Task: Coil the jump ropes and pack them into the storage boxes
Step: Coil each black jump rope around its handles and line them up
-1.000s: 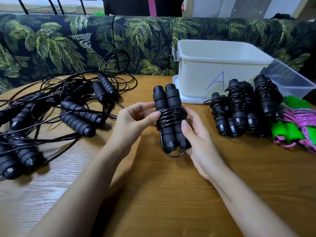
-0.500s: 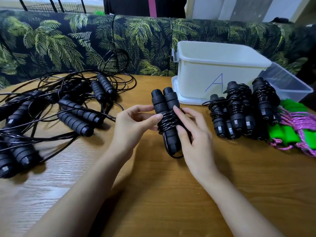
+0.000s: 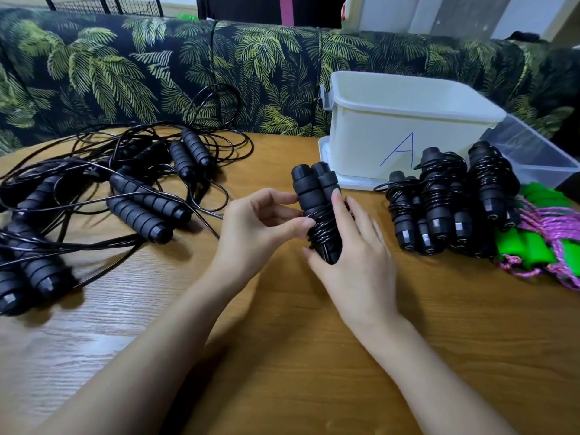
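A black jump rope, its cord wound round the two handles, stands tilted above the wooden table at the centre. My left hand pinches its wound cord from the left. My right hand wraps round the bundle from the right and below, thumb under its lower end. Several coiled black ropes lie to the right, in front of the white box marked A. A tangle of uncoiled black ropes covers the table's left side.
A clear plastic box sits behind the coiled ropes at the far right. Green-handled ropes with pink cord lie at the right edge. A leaf-patterned sofa runs along the table's far side.
The loose loop that hung below the handles is gone from sight. My right hand has slid over the front of the bundle, and the bundle has tilted with its top to the left.
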